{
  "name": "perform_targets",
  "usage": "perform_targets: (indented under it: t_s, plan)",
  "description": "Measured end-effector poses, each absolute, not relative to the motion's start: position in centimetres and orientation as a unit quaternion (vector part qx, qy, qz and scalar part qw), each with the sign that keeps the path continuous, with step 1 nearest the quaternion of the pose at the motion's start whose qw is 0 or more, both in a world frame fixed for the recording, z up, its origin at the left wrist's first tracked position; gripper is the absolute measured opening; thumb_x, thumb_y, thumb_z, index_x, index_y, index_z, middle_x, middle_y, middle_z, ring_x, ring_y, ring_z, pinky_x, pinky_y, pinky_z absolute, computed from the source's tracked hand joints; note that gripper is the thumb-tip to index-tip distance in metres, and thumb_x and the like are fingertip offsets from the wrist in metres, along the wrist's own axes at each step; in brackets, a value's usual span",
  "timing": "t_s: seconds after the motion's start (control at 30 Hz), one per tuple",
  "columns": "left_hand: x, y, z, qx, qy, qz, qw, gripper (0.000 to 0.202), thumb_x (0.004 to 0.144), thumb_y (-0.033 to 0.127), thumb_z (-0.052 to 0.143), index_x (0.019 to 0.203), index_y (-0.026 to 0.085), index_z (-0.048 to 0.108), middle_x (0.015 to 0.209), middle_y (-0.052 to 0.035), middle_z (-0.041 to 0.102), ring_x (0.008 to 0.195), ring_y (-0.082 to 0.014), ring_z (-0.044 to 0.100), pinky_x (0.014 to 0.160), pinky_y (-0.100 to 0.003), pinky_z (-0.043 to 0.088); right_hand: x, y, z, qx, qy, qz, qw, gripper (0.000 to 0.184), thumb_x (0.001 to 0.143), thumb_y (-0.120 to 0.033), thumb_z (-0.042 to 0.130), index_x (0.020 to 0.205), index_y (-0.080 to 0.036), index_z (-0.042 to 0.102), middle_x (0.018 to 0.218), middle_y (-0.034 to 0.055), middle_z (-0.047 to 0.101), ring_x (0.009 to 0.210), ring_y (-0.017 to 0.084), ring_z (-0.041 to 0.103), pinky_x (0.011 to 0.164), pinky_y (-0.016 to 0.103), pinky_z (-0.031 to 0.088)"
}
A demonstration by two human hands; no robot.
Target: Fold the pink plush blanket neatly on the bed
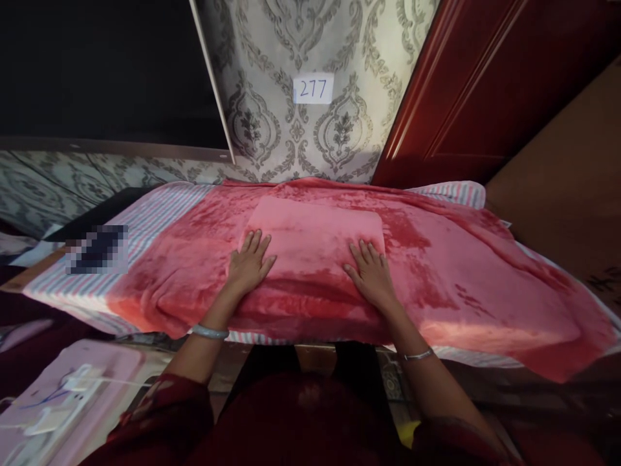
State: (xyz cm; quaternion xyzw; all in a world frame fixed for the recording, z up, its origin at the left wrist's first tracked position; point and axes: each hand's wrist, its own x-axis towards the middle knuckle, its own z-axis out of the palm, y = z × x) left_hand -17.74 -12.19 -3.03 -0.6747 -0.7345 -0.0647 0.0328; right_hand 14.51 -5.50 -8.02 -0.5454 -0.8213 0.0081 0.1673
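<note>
A pink-red plush blanket [451, 259] is spread over a long table. In its middle lies a lighter pink, flat rectangular piece [315, 226] that looks like folded plush cloth; whether it is part of the blanket I cannot tell. My left hand [250, 262] rests palm down at the piece's left side, fingers spread. On its right side my right hand [371, 272] lies flat too, fingers apart and pointing away from me. Both hands press on the fabric without gripping it. Creases run across the blanket between my wrists, near the front edge.
A striped cloth [160, 213] covers the table under the blanket. A blurred dark object [97, 249] lies at the left end. Behind are a large screen [107, 71], patterned wallpaper with a "277" paper [313, 88], and a red door [466, 84]. A pink board [107, 369] with cables stands lower left.
</note>
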Motion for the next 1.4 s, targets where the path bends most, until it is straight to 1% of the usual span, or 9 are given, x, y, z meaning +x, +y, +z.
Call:
perform_targets:
  t_s: [0.27,0.4,0.53,0.63,0.73,0.87,1.03,1.2,1.4]
  plan:
    - [-17.8,-11.9,-0.7,-0.695,-0.715,-0.073,0.028,0.057,0.104,0.046,0.039,0.153,0.017,0.047,0.165,-0.0178,0.035,0.155,-0.0335,0.029,0.122,-0.070,0.017,14.4,-4.1,-4.4,-0.539,-0.835,0.061,0.096,0.070,0.102,-0.055,0.043,0.163,-0.024,0.032,0.169,0.0137,0.028,0.156,0.034,0.024,0.121,0.058,0.029]
    - [-16.1,-11.5,0.5,-0.730,-0.674,-0.105,0.024,0.054,0.104,0.041,0.042,0.151,0.015,0.050,0.160,-0.0189,0.044,0.151,-0.0322,0.038,0.124,-0.063,0.022,10.8,-2.5,-0.9,-0.495,-0.860,0.062,0.105,0.063,0.103,-0.050,0.046,0.162,-0.029,0.036,0.169,0.0112,0.027,0.155,0.037,0.025,0.119,0.062,0.030]
    - [-13.1,-13.3,-1.1,-0.779,-0.611,-0.138,0.016,0.052,0.103,0.038,0.045,0.150,0.016,0.051,0.156,-0.0169,0.050,0.147,-0.0296,0.044,0.123,-0.054,0.031,5.4,-0.9,0.4,-0.370,-0.920,0.083,0.098,0.057,0.104,-0.032,0.040,0.161,-0.029,0.038,0.170,0.0072,0.025,0.156,0.032,0.023,0.121,0.057,0.030]
    - [-11.7,-15.5,-3.9,-0.803,-0.573,-0.161,0.045,0.061,0.099,0.040,0.055,0.155,0.020,0.045,0.161,-0.0162,0.043,0.152,-0.0324,0.036,0.124,-0.060,0.026,2.4,-0.2,-0.2,-0.284,-0.953,0.086,0.067,0.057,0.104,-0.028,0.038,0.161,-0.028,0.036,0.170,0.0065,0.024,0.157,0.029,0.020,0.123,0.055,0.027]
    - [-11.2,-16.9,-6.5,-0.803,-0.562,-0.182,0.081,0.073,0.092,0.039,0.066,0.159,0.025,0.039,0.167,-0.0144,0.034,0.156,-0.0359,0.025,0.124,-0.067,0.019,1.0,0.6,-1.1,-0.220,-0.973,0.071,0.024,0.057,0.106,-0.036,0.039,0.162,-0.031,0.033,0.171,0.0055,0.021,0.158,0.029,0.016,0.124,0.059,0.019]
    - [-11.4,-17.1,-7.9,-0.799,-0.557,-0.204,0.098,0.076,0.089,0.039,0.071,0.158,0.028,0.041,0.168,-0.0126,0.032,0.156,-0.0353,0.025,0.125,-0.064,0.019,0.2,3.4,-1.6,-0.198,-0.979,0.035,0.014,0.062,0.105,-0.054,0.040,0.163,-0.034,0.028,0.172,0.0048,0.018,0.159,0.031,0.008,0.124,0.064,0.010]
    - [-11.7,-16.9,-8.2,-0.810,-0.540,-0.212,0.090,0.075,0.088,0.041,0.072,0.156,0.029,0.044,0.166,-0.0124,0.036,0.154,-0.0361,0.030,0.123,-0.064,0.022,-1.2,9.0,-1.5,-0.296,-0.954,0.043,-0.007,0.064,0.104,-0.059,0.038,0.164,-0.038,0.024,0.172,0.0030,0.014,0.157,0.036,0.017,0.121,0.066,0.021]
    - [-11.7,-17.1,-8.4,-0.809,-0.541,-0.212,0.092,0.078,0.087,0.043,0.072,0.158,0.031,0.041,0.168,-0.0102,0.032,0.155,-0.0361,0.027,0.123,-0.064,0.026,-1.9,11.5,-2.7,-0.348,-0.933,0.089,0.025,0.066,0.106,-0.059,0.032,0.165,-0.033,0.021,0.171,0.0061,0.021,0.154,0.030,0.029,0.122,0.054,0.029]
    - [-11.5,-17.3,-7.9,-0.807,-0.549,-0.209,0.060,0.081,0.086,0.041,0.073,0.159,0.032,0.038,0.168,-0.0096,0.032,0.156,-0.0350,0.027,0.122,-0.064,0.029,-1.6,11.0,-3.7,-0.362,-0.928,0.074,0.051,0.064,0.105,-0.061,0.033,0.164,-0.037,0.024,0.169,0.0066,0.027,0.151,0.032,0.036,0.118,0.055,0.035]
